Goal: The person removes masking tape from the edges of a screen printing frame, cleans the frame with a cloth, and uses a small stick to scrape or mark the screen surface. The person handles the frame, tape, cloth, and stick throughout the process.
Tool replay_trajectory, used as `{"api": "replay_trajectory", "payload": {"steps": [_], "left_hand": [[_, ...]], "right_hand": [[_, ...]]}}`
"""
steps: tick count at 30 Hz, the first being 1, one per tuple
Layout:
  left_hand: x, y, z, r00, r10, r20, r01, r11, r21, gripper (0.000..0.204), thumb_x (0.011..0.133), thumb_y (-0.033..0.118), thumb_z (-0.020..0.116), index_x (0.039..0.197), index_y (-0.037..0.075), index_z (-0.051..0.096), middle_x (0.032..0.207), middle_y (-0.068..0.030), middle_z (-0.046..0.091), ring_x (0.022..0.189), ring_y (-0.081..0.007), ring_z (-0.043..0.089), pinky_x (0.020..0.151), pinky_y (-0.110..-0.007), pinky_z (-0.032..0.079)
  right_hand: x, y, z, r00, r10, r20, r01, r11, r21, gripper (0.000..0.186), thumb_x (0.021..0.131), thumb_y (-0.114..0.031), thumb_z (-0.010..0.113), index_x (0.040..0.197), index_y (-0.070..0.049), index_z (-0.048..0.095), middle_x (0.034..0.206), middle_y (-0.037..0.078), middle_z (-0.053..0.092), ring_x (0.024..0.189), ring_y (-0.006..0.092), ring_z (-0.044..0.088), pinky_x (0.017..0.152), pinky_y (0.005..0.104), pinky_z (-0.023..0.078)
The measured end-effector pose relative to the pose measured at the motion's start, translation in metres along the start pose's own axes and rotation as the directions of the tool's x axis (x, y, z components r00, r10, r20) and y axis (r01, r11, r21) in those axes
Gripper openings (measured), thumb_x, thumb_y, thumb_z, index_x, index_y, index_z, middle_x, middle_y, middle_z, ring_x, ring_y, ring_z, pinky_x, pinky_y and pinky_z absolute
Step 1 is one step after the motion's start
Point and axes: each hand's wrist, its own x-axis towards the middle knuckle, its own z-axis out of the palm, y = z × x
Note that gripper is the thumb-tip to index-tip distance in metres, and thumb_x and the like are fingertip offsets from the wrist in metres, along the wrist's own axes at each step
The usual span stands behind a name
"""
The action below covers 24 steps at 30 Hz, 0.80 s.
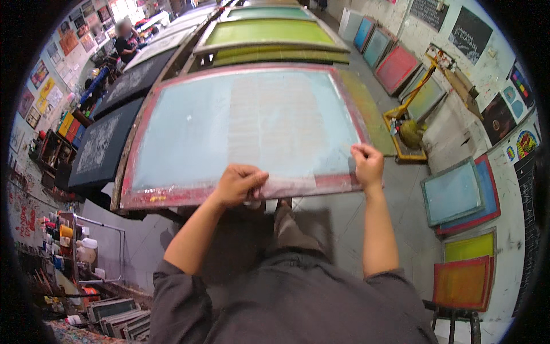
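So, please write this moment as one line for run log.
left hand: at screen's near edge | right hand: by near-right corner | holding: unclear | screen: red frame, pale-blue mesh

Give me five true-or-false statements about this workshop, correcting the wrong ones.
1. The left hand is at the near edge of the red-framed screen. True.
2. The nearest dark panel lies right of that screen. False: it lies left.
3. The right hand is at the screen's far left corner. False: it is by the near right corner.
4. A lime-green screen lies beyond the red-framed one. True.
5. Another person is in the left background. True.
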Motion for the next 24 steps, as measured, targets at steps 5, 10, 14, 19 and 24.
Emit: {"api": "replay_trajectory", "payload": {"steps": [5,10,14,19,24], "left_hand": [[-0.003,-0.001,-0.004,1.0,-0.009,0.007,0.009,1.0,-0.007,0.028,0.089,0.02,0.059,0.066,0.004,0.06,0.053,0.0018,0.053,0.046,-0.0033,0.046,0.041,-0.019,0.032],[-0.007,0.007,-0.001,1.0,0.01,-0.029,-0.008,0.999,0.05,0.029,0.089,0.02,0.058,0.065,0.003,0.06,0.052,0.0021,0.051,0.045,-0.003,0.044,0.041,-0.019,0.03],[-0.008,0.007,-0.006,0.999,-0.015,-0.041,0.019,0.996,0.086,0.029,0.088,0.019,0.059,0.064,0.003,0.06,0.052,0.0019,0.052,0.045,-0.0031,0.045,0.041,-0.019,0.031],[-0.01,0.007,-0.008,0.998,-0.018,-0.06,0.025,0.994,0.105,0.028,0.088,0.019,0.06,0.065,0.003,0.06,0.052,0.0016,0.052,0.045,-0.0033,0.045,0.04,-0.019,0.031],[-0.016,0.008,-0.013,0.994,-0.046,-0.095,0.06,0.986,0.158,0.028,0.087,0.019,0.06,0.066,0.002,0.061,0.053,0.0016,0.052,0.046,-0.0037,0.045,0.041,-0.019,0.032]], "right_hand": [[0.002,0.011,0.001,1.0,0.02,0.024,-0.019,0.999,-0.031,0.016,0.074,-0.013,0.064,0.083,-0.001,0.069,0.07,0.006,0.065,0.064,0.0116,0.058,0.062,0.0254,0.046],[0.0,0.004,0.004,0.999,0.051,-0.004,-0.051,0.997,0.058,0.008,0.077,-0.005,0.064,0.081,0.001,0.068,0.063,-0.005,0.055,0.057,0.0025,0.044,0.052,0.0181,0.034],[0.0,0.005,0.004,0.999,0.044,0.001,-0.044,0.998,0.036,0.007,0.077,-0.004,0.064,0.081,0.001,0.068,0.063,-0.005,0.054,0.056,0.0027,0.043,0.051,0.0185,0.034],[-0.001,0.002,0.004,0.999,0.05,-0.01,-0.049,0.999,0.021,0.007,0.076,-0.004,0.064,0.08,0.001,0.068,0.063,-0.005,0.054,0.056,0.0027,0.043,0.051,0.0185,0.034],[0.001,-0.002,0.003,0.996,0.088,0.028,-0.087,0.995,-0.052,0.013,0.074,-0.012,0.063,0.081,-0.002,0.069,0.066,0.003,0.063,0.06,0.0098,0.055,0.058,0.0246,0.043]]}}
